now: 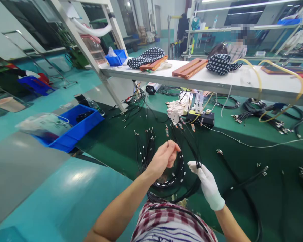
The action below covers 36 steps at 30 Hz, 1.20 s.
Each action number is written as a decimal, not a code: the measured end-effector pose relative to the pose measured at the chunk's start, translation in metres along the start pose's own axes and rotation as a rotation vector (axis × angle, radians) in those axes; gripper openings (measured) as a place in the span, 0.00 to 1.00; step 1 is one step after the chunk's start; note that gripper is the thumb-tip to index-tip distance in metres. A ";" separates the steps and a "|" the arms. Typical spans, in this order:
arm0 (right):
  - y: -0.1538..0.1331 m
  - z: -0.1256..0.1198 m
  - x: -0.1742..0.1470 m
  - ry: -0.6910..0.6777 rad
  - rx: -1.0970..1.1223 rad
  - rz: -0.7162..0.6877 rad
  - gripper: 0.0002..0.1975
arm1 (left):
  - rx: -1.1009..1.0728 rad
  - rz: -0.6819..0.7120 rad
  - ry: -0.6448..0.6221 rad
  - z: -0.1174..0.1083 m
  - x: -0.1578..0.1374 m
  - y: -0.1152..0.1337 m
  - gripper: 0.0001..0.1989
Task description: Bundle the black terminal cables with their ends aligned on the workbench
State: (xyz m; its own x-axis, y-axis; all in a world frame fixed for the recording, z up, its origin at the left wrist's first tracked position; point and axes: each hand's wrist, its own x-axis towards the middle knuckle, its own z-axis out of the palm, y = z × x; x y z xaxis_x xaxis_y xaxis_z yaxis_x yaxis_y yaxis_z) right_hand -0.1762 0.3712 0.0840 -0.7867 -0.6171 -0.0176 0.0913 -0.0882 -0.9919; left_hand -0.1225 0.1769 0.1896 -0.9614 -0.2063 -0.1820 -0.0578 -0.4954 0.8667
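The person stands at a long bench covered with a green mat [111, 141] and holds a coiled bundle of black cables [175, 174] in front of the body, just above the near edge of the mat. The left hand [164, 157] is bare. Its fingers [172, 148] are curled and pressed together, and they pinch a thin black cable end that stands up a little above the thumb. The right hand [206, 183] wears a white glove. Its fingertips [193, 164] are closed on one strand at the right side of the coil. The coil hangs between both hands, and its lower part goes down toward the checked shirt [166, 218] of the person.

The cables carry small white labels and metal connectors at the ends. More such cables [146, 141] lie spread on the mat just behind the hands, with the connector ends pointing away from the person. Further back there is a small black box [201, 118] with a white rack on it, and beside it lies a pair of white gloves [176, 110]. At the right side of the mat other cable bundles [257, 117] lie well apart from the hands, and a yellow tube [293, 75] curves over them.

At the left end of the bench a blue bin [73, 129] holds a clear plastic bag. Above the mat runs a white shelf [242, 84] with orange trays [189, 68] and dotted cloth bundles [146, 57] on it. Behind the shelf another person sits, only partly visible.
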 end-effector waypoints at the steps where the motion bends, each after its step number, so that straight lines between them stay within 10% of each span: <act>1: -0.002 0.000 0.000 0.002 -0.012 -0.025 0.14 | 0.051 -0.062 -0.013 -0.001 0.002 -0.001 0.19; 7: -0.008 0.014 -0.003 -0.157 0.002 -0.021 0.15 | 0.021 0.079 0.021 0.000 0.014 -0.005 0.30; 22: -0.037 0.015 0.005 -0.251 -0.414 -0.052 0.16 | 0.148 0.076 -0.098 0.004 0.012 0.002 0.23; 29: -0.123 -0.003 0.047 -0.051 -0.627 -0.469 0.20 | 0.269 0.052 -0.237 0.016 0.012 0.002 0.22; 36: -0.192 0.029 0.077 -0.476 -0.793 -0.805 0.20 | 0.238 0.129 -0.319 0.029 0.012 -0.010 0.23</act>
State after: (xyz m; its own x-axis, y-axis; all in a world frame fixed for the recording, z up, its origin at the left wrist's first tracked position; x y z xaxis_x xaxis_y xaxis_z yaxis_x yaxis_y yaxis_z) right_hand -0.2365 0.3175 0.2766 -0.1304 -0.8453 0.5181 -0.8455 -0.1782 -0.5034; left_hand -0.1410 0.2040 0.1929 -0.9977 0.0366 0.0562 0.0445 -0.2659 0.9630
